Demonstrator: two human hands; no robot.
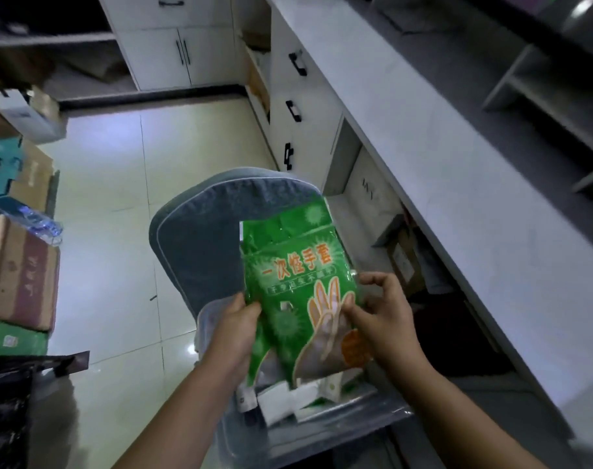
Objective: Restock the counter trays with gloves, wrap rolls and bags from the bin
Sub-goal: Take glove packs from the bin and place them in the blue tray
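I hold a small stack of green glove packs (295,286) upright above a clear plastic bin (339,424). The front pack has orange lettering and a printed hand. My left hand (235,330) grips the stack's left edge from behind. At the right edge, my right hand (379,309) pinches the front pack with thumb and fingers. White and green packages (288,397) lie in the bin below the packs. The bin rests on a grey cushioned chair (200,238).
A white counter (440,157) runs along the right, with grey tray dividers (552,96) on top and drawers with black handles (295,111) below. Cardboard boxes (17,272) are stacked at the left. A dark bag (14,401) sits at the lower left on the tiled floor.
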